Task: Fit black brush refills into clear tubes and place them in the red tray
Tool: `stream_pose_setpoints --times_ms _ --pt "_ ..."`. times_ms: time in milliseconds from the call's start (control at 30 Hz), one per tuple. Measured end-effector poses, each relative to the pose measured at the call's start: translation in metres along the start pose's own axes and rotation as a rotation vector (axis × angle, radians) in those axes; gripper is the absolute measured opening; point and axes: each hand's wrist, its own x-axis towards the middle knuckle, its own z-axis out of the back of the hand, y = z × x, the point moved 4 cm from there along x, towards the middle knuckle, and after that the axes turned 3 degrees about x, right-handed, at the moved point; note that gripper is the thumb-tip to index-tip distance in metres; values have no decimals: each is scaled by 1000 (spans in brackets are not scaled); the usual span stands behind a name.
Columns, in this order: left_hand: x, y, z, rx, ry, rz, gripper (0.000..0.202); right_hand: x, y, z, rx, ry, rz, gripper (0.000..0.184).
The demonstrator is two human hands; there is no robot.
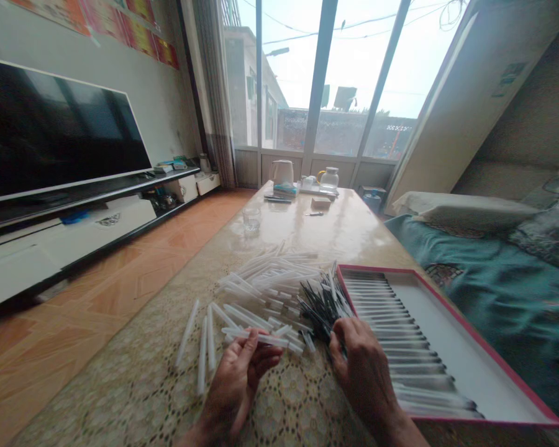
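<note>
L hand [230, 379] pinches tube [274, 340] btwn thumb & fingers, ctr of dial, well in from edge of table [156, 394] at 9 o'clock. R hand [361, 357] curled at black sticks [317, 310], 2 o'clock; can't tell if gripping. Box [447, 326] rim just beside it, 3 o'clock. Pile [274, 273] at 12 crowds fwd room. Tube: slim, straight, whitish, semi-clear.

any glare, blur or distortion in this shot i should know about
In the head view, the sky outside is blown out; head view, the tabletop carries pale glare toward its far end; head view, tubes at the near end of the pink-rimmed box look smeared; head view, window posts lean, likely wide-lens distortion.
</note>
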Motion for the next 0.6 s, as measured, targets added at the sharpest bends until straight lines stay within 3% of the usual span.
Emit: stream_pose_setpoints --times_ms 133,233,600 --pt "3 -9 4 -28 -115 -46 8 -9 8 4 296 -6 65 11" --pt "4 -16 6 -55 -177 -84 12 -13 17 7 350 -25 126 10" --pt "3 -16 3 -43 -124 -71 3 -15 27 8 386 -5 240 13"
